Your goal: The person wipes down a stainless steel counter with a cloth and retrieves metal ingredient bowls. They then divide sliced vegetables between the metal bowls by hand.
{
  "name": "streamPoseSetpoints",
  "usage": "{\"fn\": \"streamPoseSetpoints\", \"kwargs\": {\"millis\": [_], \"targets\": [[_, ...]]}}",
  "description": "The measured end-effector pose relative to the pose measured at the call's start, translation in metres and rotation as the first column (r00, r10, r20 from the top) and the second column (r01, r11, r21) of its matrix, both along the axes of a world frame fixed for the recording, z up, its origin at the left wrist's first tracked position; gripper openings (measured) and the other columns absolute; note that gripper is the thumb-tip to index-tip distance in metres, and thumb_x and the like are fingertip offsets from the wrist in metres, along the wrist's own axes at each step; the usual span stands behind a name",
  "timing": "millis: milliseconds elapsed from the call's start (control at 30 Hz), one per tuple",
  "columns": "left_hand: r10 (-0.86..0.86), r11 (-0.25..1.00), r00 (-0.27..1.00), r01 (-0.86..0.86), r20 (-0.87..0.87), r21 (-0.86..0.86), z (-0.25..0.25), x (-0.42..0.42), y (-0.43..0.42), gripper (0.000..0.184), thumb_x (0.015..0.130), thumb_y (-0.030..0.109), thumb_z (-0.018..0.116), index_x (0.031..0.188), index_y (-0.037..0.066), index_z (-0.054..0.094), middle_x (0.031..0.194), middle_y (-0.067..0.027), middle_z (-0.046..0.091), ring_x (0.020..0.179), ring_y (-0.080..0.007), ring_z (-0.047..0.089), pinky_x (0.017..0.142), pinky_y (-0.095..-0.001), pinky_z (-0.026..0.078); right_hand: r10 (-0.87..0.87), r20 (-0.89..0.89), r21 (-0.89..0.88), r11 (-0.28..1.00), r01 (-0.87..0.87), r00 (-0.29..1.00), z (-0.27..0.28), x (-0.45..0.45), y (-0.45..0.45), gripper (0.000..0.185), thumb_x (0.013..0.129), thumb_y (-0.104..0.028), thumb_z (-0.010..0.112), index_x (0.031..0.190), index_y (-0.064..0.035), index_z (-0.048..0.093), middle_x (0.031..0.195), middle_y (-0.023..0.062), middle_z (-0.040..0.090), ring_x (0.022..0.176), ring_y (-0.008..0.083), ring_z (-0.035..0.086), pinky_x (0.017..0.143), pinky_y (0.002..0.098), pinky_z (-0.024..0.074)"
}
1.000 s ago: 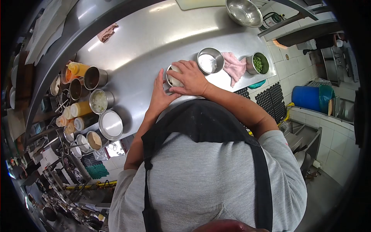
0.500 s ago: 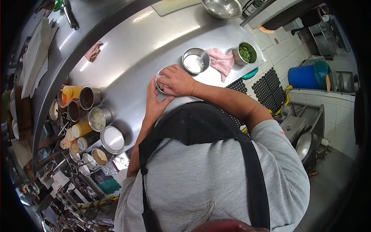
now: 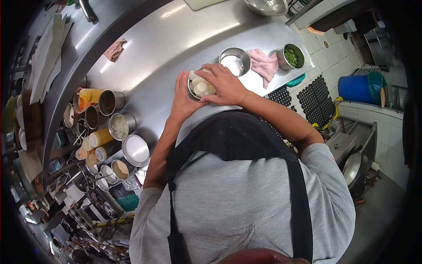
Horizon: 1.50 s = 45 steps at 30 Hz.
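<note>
A round metal container (image 3: 190, 91) stands on the steel counter close in front of my apron. White, rounded flat pieces (image 3: 201, 86) fill it; their kind I cannot make out. My left hand (image 3: 182, 99) wraps the container's left side, its fingers pointing up along the wall. My right hand (image 3: 227, 86) curves over the right side, with fingertips at the far rim. Both thumbs come close together at the near edge. Just beyond my right hand is a second metal container (image 3: 235, 62) with a shiny bare bottom.
A pink cloth (image 3: 263, 65) and a metal container of green leaves (image 3: 290, 57) sit to the right. On the left are several metal containers (image 3: 119, 126) and squeeze bottles (image 3: 100, 137). A crumpled cloth (image 3: 115, 50) lies farther back, near a raised steel shelf edge (image 3: 79, 66).
My right hand has shifted off the container's top to its right side, uncovering the white pieces. My left hand stays on the left side. The whole view has shifted slightly.
</note>
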<state>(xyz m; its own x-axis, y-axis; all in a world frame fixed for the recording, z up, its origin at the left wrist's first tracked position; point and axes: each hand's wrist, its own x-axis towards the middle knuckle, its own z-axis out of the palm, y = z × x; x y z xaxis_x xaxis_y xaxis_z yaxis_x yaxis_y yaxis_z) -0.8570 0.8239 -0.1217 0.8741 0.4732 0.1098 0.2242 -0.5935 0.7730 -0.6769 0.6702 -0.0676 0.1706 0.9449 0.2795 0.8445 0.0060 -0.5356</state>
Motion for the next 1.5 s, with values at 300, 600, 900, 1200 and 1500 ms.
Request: {"fn": "streamPoseSetpoints", "kwargs": {"millis": [300,600,900,1200,1500], "targets": [[-0.121,0.971,0.977,0.153,-0.176,0.182,0.053,0.01,0.015,0.105,0.067,0.029,0.099,0.156,0.006,0.048,0.154,-0.0166,0.055,0.143,-0.042,0.048,0.119,-0.0539,0.042,-0.094,0.078,-0.453,0.883,0.119,0.993,0.018,-0.005,0.012,0.101,0.077,-0.025,0.092,0.162,-0.0027,0.042,0.136,0.0223,0.058,0.127,0.042,0.061,0.105,0.0482,0.0565],[-0.081,0.992,0.939,0.108,-0.335,0.06,0.057,0.027,0.0,0.095,0.076,0.016,0.087,0.159,0.006,0.043,0.142,-0.0247,0.057,0.123,-0.0473,0.064,0.104,-0.05,0.056,-0.12,0.126,-0.531,0.831,0.169,0.985,0.023,-0.015,0.027,0.09,0.079,-0.02,0.087,0.157,-0.0008,0.046,0.129,0.024,0.059,0.12,0.0436,0.065,0.096,0.0505,0.0606],[-0.033,0.987,0.921,0.091,-0.389,0.131,0.064,0.031,-0.015,0.109,0.073,0.025,0.094,0.164,0.007,0.036,0.136,-0.026,0.056,0.111,-0.046,0.072,0.091,-0.0509,0.063,-0.172,0.143,-0.462,0.859,0.219,0.975,0.022,-0.025,0.026,0.073,0.084,-0.015,0.08,0.15,-0.0008,0.052,0.127,0.0285,0.059,0.111,0.0466,0.068,0.093,0.05,0.0608],[-0.001,0.982,0.917,0.076,-0.398,0.173,0.06,0.037,-0.013,0.109,0.073,0.027,0.093,0.164,0.007,0.037,0.131,-0.024,0.058,0.105,-0.0446,0.074,0.085,-0.0496,0.064,-0.196,0.017,-0.543,0.822,0.173,0.981,0.019,-0.02,0.024,0.076,0.089,-0.009,0.075,0.158,-0.0045,0.044,0.137,0.0278,0.055,0.122,0.0463,0.066,0.101,0.0532,0.058],[0.041,0.984,0.965,0.005,-0.259,0.177,0.047,0.03,-0.025,0.106,0.074,0.024,0.091,0.164,0.009,0.036,0.132,-0.0247,0.057,0.101,-0.0458,0.074,0.084,-0.0512,0.063,-0.29,-0.125,-0.528,0.829,0.184,0.949,0.014,-0.022,0.026,0.078,0.089,-0.005,0.071,0.16,-0.0045,0.041,0.141,0.0295,0.053,0.117,0.0497,0.068,0.099,0.0528,0.059]]}}
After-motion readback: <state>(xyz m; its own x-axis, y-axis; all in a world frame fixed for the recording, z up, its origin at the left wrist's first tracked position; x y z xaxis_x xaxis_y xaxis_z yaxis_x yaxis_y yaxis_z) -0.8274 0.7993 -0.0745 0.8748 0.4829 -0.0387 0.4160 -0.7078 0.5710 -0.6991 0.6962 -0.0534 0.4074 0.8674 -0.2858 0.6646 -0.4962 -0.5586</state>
